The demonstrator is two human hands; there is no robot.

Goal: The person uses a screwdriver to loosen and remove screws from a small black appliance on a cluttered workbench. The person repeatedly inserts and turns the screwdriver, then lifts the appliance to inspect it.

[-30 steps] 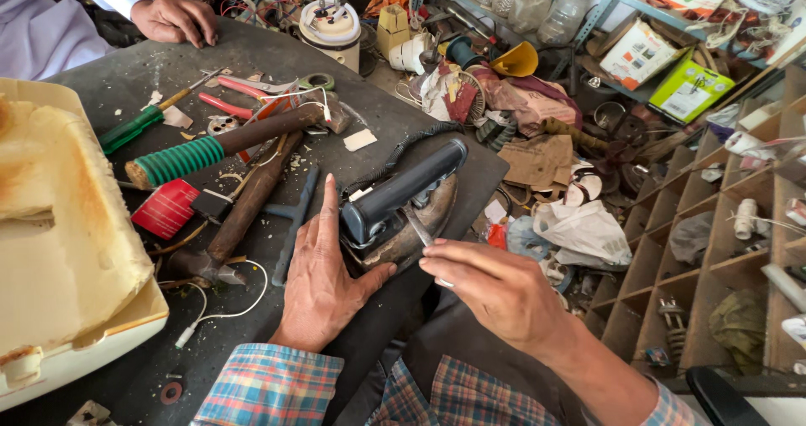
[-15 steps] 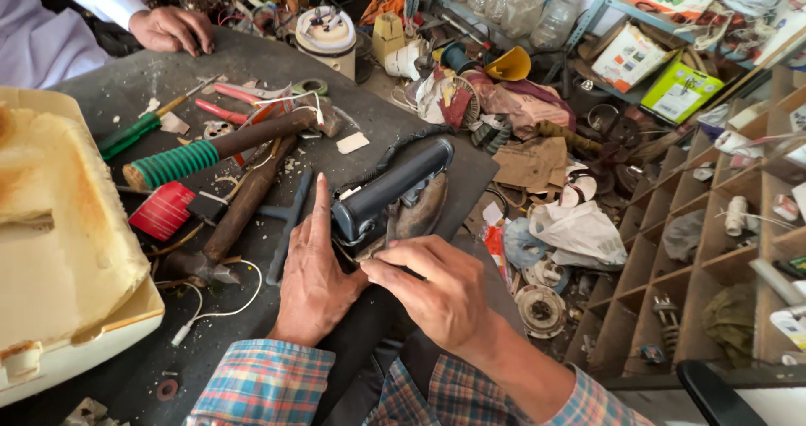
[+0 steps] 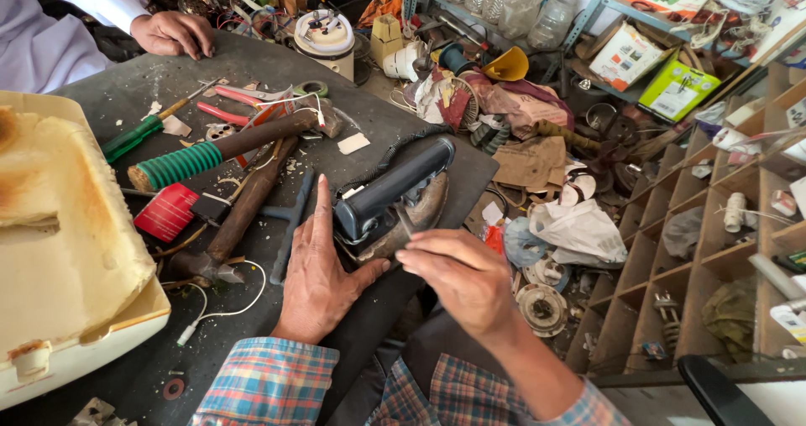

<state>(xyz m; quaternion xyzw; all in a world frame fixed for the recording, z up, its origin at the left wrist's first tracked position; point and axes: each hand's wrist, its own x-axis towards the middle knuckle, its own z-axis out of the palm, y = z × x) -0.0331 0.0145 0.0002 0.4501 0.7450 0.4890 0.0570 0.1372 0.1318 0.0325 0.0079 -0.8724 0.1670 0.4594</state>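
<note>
Since the earlier frames the right hand (image 3: 466, 279) has been closing in from the side and is now sitting just behind the old electric iron with a dark blue handle and worn metal soleplate (image 3: 395, 199), its fingers curled narrowly around a thin metal tool (image 3: 406, 222) whose tip is touching the iron's rear; the tool's lower part is hidden in the grip. The left hand (image 3: 319, 271) is lying flat and spread wide on the dark grey worktop (image 3: 143, 90), thumb pressing against the iron's back end, index finger stretching forward beside it. The iron is resting near the worktop's right edge, tilted slightly. Just left of the left hand a brown wooden-handled hammer (image 3: 243, 212) is lying, and beyond it a green ribbed-grip tool (image 3: 180, 164). Another person's hand (image 3: 175, 33) is resting at the far edge
</note>
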